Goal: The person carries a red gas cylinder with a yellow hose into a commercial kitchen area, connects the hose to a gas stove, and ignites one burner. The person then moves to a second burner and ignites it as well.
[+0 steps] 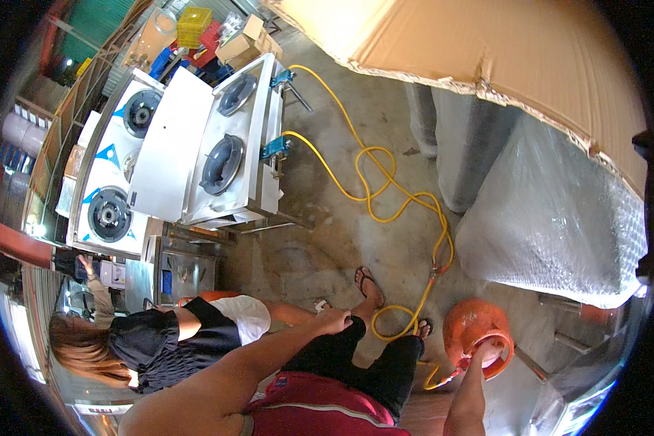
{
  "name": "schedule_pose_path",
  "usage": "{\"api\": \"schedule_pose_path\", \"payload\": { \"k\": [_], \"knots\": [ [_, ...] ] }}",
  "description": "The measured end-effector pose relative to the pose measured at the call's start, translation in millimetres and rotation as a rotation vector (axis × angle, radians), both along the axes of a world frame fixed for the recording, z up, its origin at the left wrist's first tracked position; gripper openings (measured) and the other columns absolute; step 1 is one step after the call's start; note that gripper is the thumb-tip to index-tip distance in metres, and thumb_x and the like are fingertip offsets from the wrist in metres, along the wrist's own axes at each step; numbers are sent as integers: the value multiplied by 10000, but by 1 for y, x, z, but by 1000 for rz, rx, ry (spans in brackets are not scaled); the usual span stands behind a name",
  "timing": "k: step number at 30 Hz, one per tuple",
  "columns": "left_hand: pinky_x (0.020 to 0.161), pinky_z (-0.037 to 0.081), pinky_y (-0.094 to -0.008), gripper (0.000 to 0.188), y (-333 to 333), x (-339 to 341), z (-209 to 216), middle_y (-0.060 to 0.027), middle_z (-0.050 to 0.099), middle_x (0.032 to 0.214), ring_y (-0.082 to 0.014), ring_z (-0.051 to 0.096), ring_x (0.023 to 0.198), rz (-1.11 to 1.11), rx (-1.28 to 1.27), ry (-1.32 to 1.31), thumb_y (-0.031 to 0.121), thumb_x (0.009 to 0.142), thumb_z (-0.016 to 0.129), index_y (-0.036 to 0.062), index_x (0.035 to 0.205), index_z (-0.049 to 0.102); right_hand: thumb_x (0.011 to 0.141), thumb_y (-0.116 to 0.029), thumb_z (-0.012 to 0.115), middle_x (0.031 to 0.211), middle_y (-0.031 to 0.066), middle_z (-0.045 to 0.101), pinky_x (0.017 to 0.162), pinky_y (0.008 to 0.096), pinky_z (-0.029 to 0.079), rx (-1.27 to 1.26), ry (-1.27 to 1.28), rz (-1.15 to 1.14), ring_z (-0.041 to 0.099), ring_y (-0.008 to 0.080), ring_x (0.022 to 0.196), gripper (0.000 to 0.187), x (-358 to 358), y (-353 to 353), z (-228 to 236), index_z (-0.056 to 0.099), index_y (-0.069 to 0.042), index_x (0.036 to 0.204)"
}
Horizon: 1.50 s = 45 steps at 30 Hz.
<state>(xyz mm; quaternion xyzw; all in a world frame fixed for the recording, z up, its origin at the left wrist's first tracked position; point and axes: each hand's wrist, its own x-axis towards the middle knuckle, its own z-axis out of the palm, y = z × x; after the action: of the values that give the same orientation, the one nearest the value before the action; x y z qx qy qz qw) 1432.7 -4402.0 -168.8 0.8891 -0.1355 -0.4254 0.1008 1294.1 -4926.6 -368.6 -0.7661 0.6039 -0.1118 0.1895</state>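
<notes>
An orange gas cylinder (474, 323) stands on the floor at my right. My right hand (490, 351) reaches inside its top collar and is closed at the valve, which the fingers mostly hide. A red fitting (456, 372) beside my right wrist joins the cylinder to a yellow hose (382, 216). The hose lies looped on the floor and branches to two blue fittings on a steel gas stove (196, 145). Over my left knee, my left hand (333, 322) is curled into a loose fist, with nothing visible in it.
A second steel stove (112, 163) stands behind the first. At left, another person (189, 330) in a black top stretches an arm toward a switch box. A cardboard sheet (487, 51) and a bubble-wrapped bulk (545, 218) fill the right side. Crates (194, 27) sit far off.
</notes>
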Motion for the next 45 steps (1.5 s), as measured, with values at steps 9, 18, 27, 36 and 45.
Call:
{"api": "schedule_pose_path", "payload": {
  "k": [9, 18, 27, 36, 45],
  "knots": [
    [817, 501, -534, 451, -33, -3, 3, -240, 681, 1034, -440, 650, 963, 170, 30, 4, 430, 969, 520, 27, 1153, 605, 905, -282, 577, 1139, 210, 682, 842, 486, 522, 83, 188, 204, 662, 387, 982, 365, 3, 9, 30, 673, -38, 1159],
    [684, 517, -514, 320, -82, -14, -37, -209, 674, 866, -412, 666, 796, 70, -232, -89, 361, 945, 585, 56, 1041, 603, 903, -282, 577, 1153, 202, 680, 854, 483, 519, 172, 182, 340, 658, 391, 995, 379, 12, 6, 64, 669, -36, 1177],
    [644, 526, -519, 348, -95, -15, -56, -199, 680, 825, -414, 666, 743, 73, -103, -50, 408, 939, 582, 83, 1057, 623, 797, -229, 647, 1004, 260, 651, 876, 523, 485, 112, 236, 935, 617, 446, 959, 294, 0, -19, 50, 639, 11, 965],
    [699, 532, -551, 380, -83, -10, -7, -214, 696, 902, -429, 676, 808, 88, -159, -183, 425, 934, 587, 85, 1095, 639, 855, -455, 654, 1305, 301, 526, 994, 505, 453, 160, 492, 810, 555, 450, 1150, 681, 4, -4, 110, 502, 18, 1322],
    [717, 538, -548, 420, -76, -14, -3, -213, 689, 943, -431, 676, 827, 158, -189, -165, 453, 946, 561, 73, 1114, 624, 826, -251, 742, 1258, 255, 517, 998, 513, 443, 268, 595, 830, 468, 462, 1244, 579, -3, 9, 126, 516, -48, 1318]
  ]
}}
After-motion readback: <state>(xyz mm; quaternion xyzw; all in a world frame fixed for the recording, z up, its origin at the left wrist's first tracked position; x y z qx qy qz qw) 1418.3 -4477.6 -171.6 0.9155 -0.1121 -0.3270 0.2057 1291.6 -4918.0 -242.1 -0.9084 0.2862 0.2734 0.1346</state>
